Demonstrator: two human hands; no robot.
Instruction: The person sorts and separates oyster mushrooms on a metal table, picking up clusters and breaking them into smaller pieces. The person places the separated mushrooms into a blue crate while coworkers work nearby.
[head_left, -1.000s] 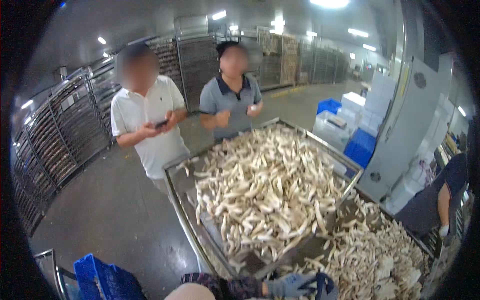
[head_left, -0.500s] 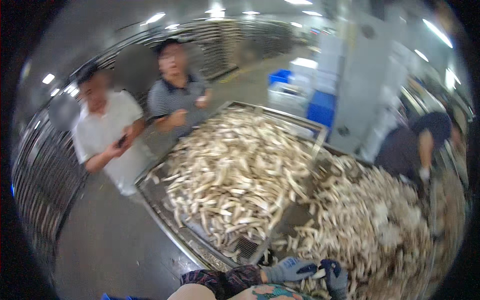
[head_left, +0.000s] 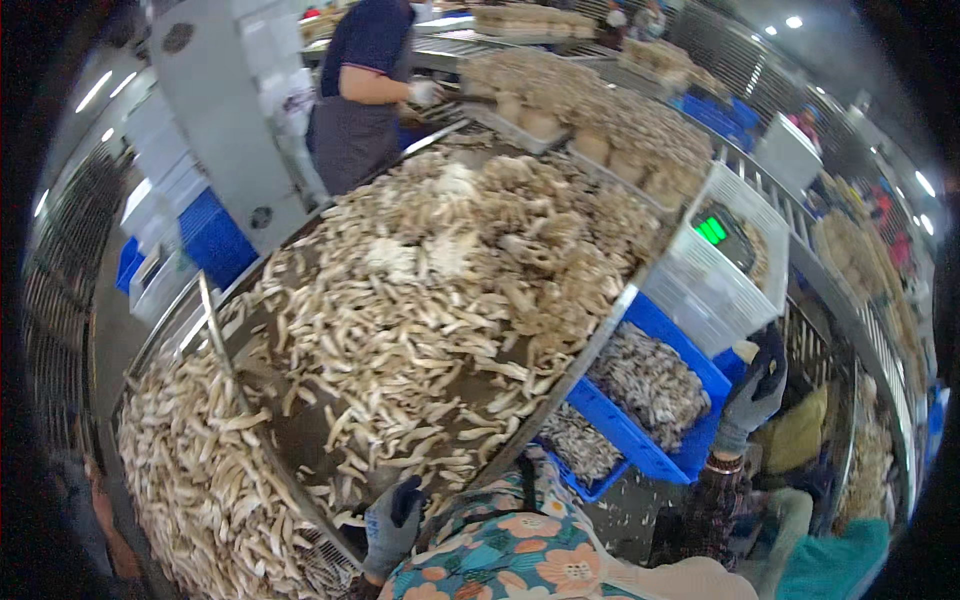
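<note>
My left hand (head_left: 393, 525), in a grey glove with dark blue fingers, is low by the near edge of the metal sorting table (head_left: 310, 425). Its fingers look apart, and nothing shows in them. Loose pale mushrooms (head_left: 420, 330) cover the table in front of it; clustered brown mushrooms (head_left: 540, 240) lie farther back. Out to the right, my gloved right hand (head_left: 757, 395) is raised beside the blue crates. A small pale mushroom piece (head_left: 745, 351) sits at its fingertips, between thumb and fingers.
Blue crates (head_left: 655, 462) with grey mushroom scraps stand at right, below a white basket (head_left: 725, 262) carrying a scale with a green display (head_left: 712, 230). Another heap of mushrooms (head_left: 200, 450) lies at left. Across the table a person in dark clothes (head_left: 360, 100) works near mushroom blocks (head_left: 600, 120).
My view has swung to the right. My hands, together before, are now apart: the right has moved out past the crates, while the left stays at the table edge.
</note>
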